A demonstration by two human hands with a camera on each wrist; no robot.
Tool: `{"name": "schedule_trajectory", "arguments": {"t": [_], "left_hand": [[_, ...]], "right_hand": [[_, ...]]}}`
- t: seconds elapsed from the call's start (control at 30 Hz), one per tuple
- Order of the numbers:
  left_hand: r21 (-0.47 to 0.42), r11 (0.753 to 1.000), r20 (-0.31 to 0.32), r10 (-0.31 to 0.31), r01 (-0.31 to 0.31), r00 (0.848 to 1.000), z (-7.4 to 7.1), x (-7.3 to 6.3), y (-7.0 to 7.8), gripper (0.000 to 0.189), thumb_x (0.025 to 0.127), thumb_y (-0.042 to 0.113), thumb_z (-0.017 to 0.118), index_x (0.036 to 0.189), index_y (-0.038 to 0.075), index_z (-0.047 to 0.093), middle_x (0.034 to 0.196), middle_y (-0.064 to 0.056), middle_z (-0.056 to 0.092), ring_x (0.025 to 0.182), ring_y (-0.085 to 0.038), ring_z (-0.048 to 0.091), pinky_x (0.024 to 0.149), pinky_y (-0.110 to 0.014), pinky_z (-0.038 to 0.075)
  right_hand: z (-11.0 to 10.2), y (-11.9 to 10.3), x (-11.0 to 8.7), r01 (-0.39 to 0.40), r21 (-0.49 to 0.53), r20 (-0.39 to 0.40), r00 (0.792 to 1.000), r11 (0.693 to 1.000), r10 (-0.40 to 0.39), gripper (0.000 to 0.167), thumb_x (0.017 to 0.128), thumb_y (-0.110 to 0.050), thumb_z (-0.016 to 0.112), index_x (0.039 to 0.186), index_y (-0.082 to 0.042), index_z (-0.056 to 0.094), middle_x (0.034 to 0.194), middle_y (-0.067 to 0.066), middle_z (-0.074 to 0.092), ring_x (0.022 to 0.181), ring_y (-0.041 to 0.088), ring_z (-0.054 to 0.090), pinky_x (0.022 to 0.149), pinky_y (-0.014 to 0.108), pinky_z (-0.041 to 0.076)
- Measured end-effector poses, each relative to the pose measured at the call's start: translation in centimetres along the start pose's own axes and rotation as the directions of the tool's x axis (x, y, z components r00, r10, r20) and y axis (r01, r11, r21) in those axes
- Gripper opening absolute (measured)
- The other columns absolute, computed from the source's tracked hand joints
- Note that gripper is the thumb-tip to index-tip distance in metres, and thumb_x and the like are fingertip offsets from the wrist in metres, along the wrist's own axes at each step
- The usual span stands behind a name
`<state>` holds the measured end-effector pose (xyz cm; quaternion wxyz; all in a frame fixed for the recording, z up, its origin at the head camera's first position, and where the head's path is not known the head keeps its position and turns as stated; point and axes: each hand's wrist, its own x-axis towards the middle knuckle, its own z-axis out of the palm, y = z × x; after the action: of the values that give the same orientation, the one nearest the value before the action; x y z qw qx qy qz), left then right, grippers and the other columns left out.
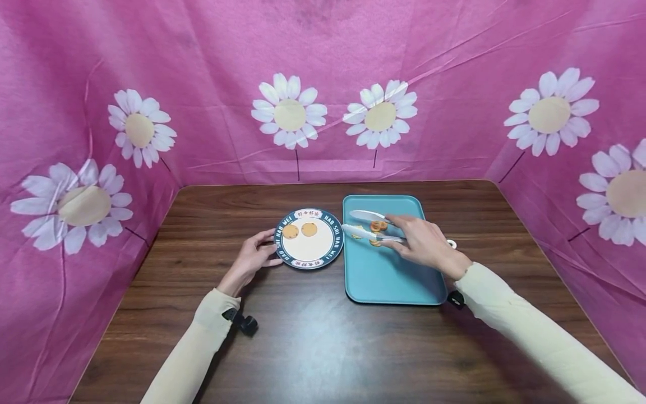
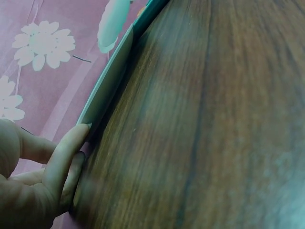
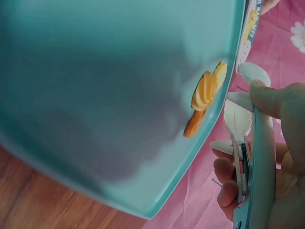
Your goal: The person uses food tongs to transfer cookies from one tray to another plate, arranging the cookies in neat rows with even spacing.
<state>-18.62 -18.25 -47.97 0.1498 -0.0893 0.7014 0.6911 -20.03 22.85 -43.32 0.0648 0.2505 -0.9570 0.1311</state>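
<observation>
While the left hand rests unclenched at the plate rim, the right hand grips the tongs.
Tongs' long axis runs leftward from the right hand toward the plate, arms spread; orange-yellow pieces sit on the tray, left of the right hand, close below the tong arms. Right hand nearer; plate lies between left hand and tray.

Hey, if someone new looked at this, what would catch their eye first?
Probably the bright pink backdrop, printed with big white daisies, behind the table. Next, the turquoise tray right of centre, with the right hand holding tongs over it, and the blue-rimmed plate to its left, bearing two round cookies.
</observation>
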Motion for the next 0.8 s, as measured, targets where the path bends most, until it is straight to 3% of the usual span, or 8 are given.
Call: {"name": "schedule_trajectory", "arguments": {"t": [0.2, 0.47, 0.8], "left_hand": [[0.002, 1.000, -0.001, -0.007, 0.007, 1.000, 0.0, 0.1, -0.1, 0.056, 0.105, -0.006, 0.046, 0.160, 0.004, 0.039, 0.151, -0.024, 0.038, 0.115, -0.024, 0.062, 0.093, -0.031, 0.069], [-0.008, 1.000, -0.001, 0.000, 0.000, 1.000, 0.0, 0.0, -0.2, 0.056, 0.105, -0.007, 0.046, 0.159, 0.003, 0.039, 0.150, -0.024, 0.039, 0.109, -0.020, 0.063, 0.090, -0.029, 0.070], [-0.003, 1.000, 0.005, -0.002, 0.002, 1.000, -0.1, -0.1, 0.1, 0.056, 0.106, -0.006, 0.046, 0.160, 0.003, 0.037, 0.151, -0.024, 0.037, 0.109, -0.020, 0.062, 0.090, -0.029, 0.070]], "right_hand": [[-0.1, 0.3, -0.6, 0.005, -0.020, 0.033, 0.999, 1.000, -0.005, 0.066, 0.094, -0.049, 0.075, 0.144, -0.008, 0.060, 0.127, 0.015, 0.074, 0.109, 0.034, 0.072, 0.072, 0.055, 0.068], [-0.3, 0.5, -1.1, 0.007, -0.053, 0.058, 0.998, 0.999, -0.004, 0.066, 0.093, -0.048, 0.076, 0.143, -0.008, 0.061, 0.119, 0.015, 0.075, 0.092, 0.029, 0.072, 0.063, 0.050, 0.067], [-0.7, 0.6, -1.4, 0.010, -0.063, 0.076, 0.997, 0.998, -0.006, 0.067, 0.092, -0.046, 0.077, 0.144, -0.008, 0.060, 0.122, 0.016, 0.075, 0.100, 0.032, 0.073, 0.065, 0.051, 0.067]]}}
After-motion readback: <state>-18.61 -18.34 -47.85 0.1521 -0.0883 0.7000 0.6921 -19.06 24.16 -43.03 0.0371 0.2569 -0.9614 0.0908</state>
